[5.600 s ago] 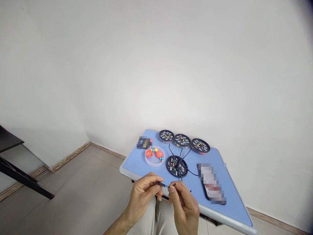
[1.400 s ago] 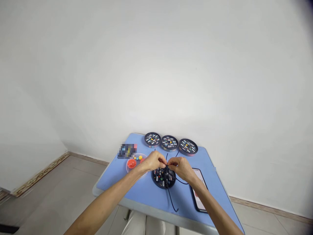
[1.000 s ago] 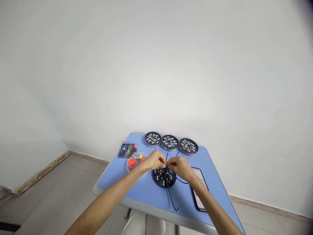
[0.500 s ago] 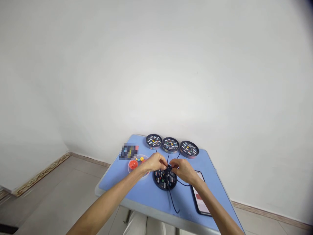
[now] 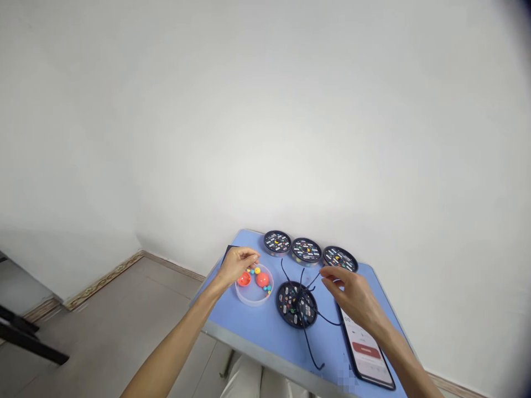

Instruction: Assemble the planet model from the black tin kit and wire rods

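Note:
Over the back of a clear round tub (image 5: 254, 303) hovers my left hand (image 5: 237, 266), its fingertips pinched together; what they hold, if anything, cannot be made out. Inside the tub are a red half-shell (image 5: 243, 279), a coral-coloured dome (image 5: 262, 280) and small yellow and blue balls. My right hand (image 5: 352, 293) has its fingertips closed at the outer end of a thin black rod (image 5: 312, 281). This rod is one of several that spread from a hub on a black round base (image 5: 286, 312) printed with planets and labels.
Three round printed tins (image 5: 277, 242) (image 5: 306, 250) (image 5: 340, 258) stand in a row along the back of the blue table (image 5: 265, 337). A phone (image 5: 367, 348) lies at the right under my right forearm. Behind the table is a white wall (image 5: 265, 138).
My left hand has left the hub of rods and moved left to the tub. My right hand has drawn back from the hub to a rod's outer end. The camera view has shifted.

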`<state>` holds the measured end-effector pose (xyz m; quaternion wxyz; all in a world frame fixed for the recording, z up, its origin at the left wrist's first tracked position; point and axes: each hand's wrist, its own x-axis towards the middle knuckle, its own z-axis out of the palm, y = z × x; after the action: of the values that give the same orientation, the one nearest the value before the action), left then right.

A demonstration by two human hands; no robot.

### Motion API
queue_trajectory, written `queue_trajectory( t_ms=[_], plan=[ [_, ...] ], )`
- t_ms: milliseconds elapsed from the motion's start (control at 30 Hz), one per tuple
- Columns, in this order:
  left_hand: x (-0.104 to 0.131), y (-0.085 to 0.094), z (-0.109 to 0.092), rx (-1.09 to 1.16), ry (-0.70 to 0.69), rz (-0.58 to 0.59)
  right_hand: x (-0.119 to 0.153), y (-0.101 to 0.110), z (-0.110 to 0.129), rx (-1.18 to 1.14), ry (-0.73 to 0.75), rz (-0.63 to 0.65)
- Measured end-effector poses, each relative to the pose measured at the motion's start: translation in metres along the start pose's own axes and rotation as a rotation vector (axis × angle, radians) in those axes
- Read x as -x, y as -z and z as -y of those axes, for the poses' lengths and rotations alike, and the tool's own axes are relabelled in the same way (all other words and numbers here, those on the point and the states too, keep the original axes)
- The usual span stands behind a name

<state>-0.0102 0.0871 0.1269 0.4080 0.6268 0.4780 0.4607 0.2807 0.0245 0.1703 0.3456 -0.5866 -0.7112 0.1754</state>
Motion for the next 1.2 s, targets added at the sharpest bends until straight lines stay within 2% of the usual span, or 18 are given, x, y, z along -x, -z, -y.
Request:
queue_trajectory(
  t_ms=[67, 167, 367, 500, 667, 800, 967, 1067, 1200],
  plan=[
    [0.013, 0.011, 0.012, -0.061, -0.031, -0.102, 0.003, -0.001, 0.012, -0.008, 0.036, 0.014],
    [0.034, 0.018, 0.03, -0.169, -0.089, -0.23, 0.005, -0.012, 0.03, 0.007, 0.103, 0.068],
    [0.07, 0.01, 0.056, -0.314, -0.147, -0.362, 0.001, -0.037, 0.057, 0.004, 0.162, 0.176],
    [0.084, 0.0, 0.07, -0.451, -0.161, -0.291, -0.001, -0.045, 0.067, 0.033, 0.154, 0.177],
    [0.088, -0.005, 0.082, -0.512, -0.192, -0.225, 0.006, -0.062, 0.079, 0.067, 0.206, 0.243],
    [0.089, -0.003, 0.082, -0.469, -0.214, -0.186, 0.003, -0.072, 0.087, 0.172, 0.243, 0.309],
    [0.094, 0.004, 0.078, -0.435, -0.193, -0.139, -0.021, -0.078, 0.093, 0.259, 0.219, 0.355],
    [0.098, 0.011, 0.079, -0.434, -0.194, -0.132, -0.033, -0.093, 0.101, 0.362, 0.206, 0.401],
    [0.104, 0.019, 0.084, -0.445, -0.225, -0.143, -0.038, -0.125, 0.11, 0.561, 0.166, 0.469]
  ],
)
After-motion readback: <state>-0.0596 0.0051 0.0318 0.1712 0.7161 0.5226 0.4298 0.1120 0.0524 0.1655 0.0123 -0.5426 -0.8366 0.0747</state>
